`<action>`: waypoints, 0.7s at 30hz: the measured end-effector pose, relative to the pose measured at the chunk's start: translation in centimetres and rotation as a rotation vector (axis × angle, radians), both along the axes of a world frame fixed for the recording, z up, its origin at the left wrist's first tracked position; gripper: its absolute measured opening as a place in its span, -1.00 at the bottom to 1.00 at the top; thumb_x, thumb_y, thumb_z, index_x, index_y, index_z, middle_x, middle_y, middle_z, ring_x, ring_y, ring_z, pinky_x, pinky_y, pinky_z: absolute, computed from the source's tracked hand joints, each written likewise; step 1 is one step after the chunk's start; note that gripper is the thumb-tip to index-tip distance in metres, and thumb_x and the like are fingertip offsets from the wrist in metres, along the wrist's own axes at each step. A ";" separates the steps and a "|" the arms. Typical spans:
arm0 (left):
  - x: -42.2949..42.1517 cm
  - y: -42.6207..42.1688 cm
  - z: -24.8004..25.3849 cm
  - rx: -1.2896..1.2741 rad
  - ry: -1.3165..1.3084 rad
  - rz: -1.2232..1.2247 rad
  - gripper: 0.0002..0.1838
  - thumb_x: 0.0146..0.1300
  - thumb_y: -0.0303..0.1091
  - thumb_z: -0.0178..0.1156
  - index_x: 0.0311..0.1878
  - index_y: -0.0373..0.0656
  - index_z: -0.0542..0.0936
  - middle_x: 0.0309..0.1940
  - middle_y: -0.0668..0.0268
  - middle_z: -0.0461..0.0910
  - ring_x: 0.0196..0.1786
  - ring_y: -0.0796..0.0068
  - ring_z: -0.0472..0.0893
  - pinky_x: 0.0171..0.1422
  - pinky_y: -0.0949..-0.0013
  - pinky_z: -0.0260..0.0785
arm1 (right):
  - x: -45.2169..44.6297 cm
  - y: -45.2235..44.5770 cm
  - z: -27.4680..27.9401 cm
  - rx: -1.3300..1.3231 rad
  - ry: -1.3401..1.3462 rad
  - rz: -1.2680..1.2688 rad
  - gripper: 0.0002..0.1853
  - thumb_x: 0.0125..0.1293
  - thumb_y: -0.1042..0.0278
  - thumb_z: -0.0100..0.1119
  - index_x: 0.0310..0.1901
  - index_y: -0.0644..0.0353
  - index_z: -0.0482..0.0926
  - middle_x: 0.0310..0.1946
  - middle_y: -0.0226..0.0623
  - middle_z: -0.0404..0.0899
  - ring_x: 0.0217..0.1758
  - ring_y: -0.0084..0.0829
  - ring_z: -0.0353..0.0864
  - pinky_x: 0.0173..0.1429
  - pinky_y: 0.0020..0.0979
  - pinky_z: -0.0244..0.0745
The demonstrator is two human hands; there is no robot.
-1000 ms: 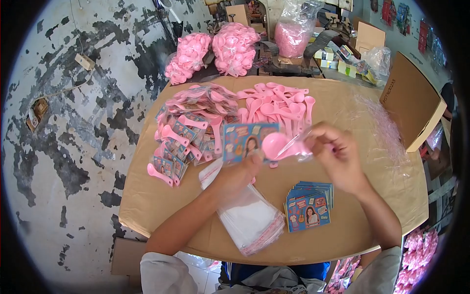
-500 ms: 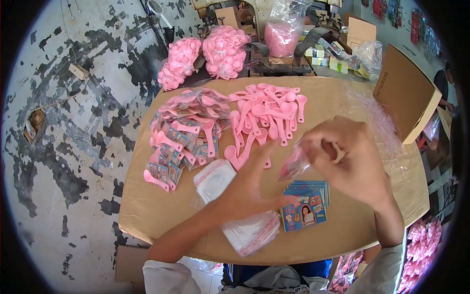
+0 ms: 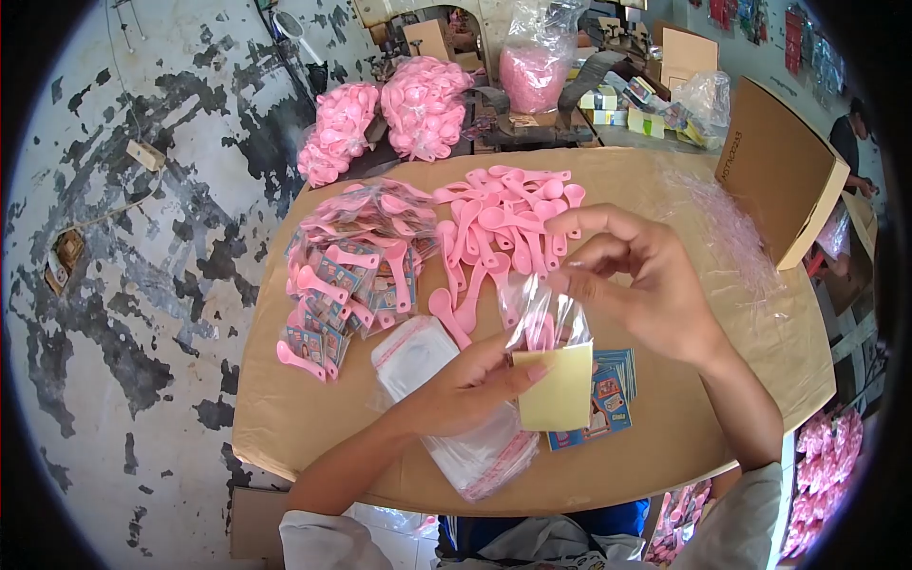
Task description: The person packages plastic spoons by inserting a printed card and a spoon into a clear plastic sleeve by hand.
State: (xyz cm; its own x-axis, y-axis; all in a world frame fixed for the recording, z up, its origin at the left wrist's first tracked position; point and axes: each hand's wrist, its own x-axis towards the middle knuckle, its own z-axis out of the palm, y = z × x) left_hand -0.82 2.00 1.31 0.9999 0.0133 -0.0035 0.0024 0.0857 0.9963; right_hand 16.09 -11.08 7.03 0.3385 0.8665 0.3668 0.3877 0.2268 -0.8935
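Observation:
My left hand [image 3: 475,385] grips a clear plastic bag [image 3: 573,328] together with a card whose plain yellow side [image 3: 556,394] faces me, thumb over the card's edge. A pink spoon [image 3: 540,331] shows through the plastic above the card. At the bag's top edge is my right hand [image 3: 632,275], its thumb and a curled finger pinching the plastic while the index finger stretches out above. Beneath the held card lies a stack of blue printed cards [image 3: 613,389], partly covered. Flat clear bags [image 3: 418,356] with a red strip lie under my left forearm.
Loose pink spoons [image 3: 513,214] are heaped mid-table. To their left is a pile of bagged spoons with cards [image 3: 361,237]. Large bags of spoons [image 3: 427,104] stand behind the table. A cardboard box [image 3: 784,171] and crumpled plastic [image 3: 727,228] sit at right. Another person [image 3: 848,142] is at far right.
My left hand has moved in and closed on the bag and card. The bagged spoon has come down and left over the card stack, with my right hand at the bag's top.

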 end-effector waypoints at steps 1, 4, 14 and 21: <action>0.0 0.2 0.1 -0.030 -0.003 -0.003 -0.55 0.49 -0.32 -0.03 0.35 -0.29 0.30 0.25 0.18 0.43 0.30 0.40 0.43 0.33 0.31 0.32 | 0.3 0.0 -0.1 -0.001 0.043 -0.012 -0.67 0.29 0.52 0.20 0.10 0.25 0.52 -0.37 -0.39 0.68 -0.32 -0.70 0.55 -0.20 -0.58 0.42; 0.1 0.9 -0.1 0.025 -0.033 0.008 -0.53 0.48 -0.34 -0.01 0.37 -0.30 0.25 0.24 0.17 0.44 0.28 0.37 0.45 0.32 0.30 0.33 | 0.8 0.2 -0.5 0.033 0.014 -0.019 -0.68 0.30 0.53 0.18 0.09 0.26 0.52 -0.37 -0.38 0.68 -0.32 -0.70 0.56 -0.22 -0.58 0.43; 0.1 0.1 0.3 0.139 -0.083 0.011 -0.50 0.48 -0.44 -0.03 0.43 -0.23 0.15 0.09 0.34 0.46 0.09 0.66 0.46 0.08 0.51 0.36 | 1.5 -0.3 0.1 -0.106 -0.010 0.120 -0.67 0.24 0.53 0.23 0.06 0.27 0.54 -0.27 -0.30 0.68 -0.26 -0.60 0.60 -0.13 -0.53 0.50; 0.0 0.6 -0.1 0.182 -0.024 -0.038 -0.43 0.46 -0.45 -0.01 0.48 -0.20 0.09 0.25 0.28 0.33 0.12 0.63 0.41 0.13 0.47 0.32 | 2.7 -0.7 0.1 -0.223 0.034 0.255 -0.59 0.21 0.61 0.19 0.14 0.28 0.52 -0.16 -0.22 0.64 -0.17 -0.55 0.60 0.02 -0.44 0.53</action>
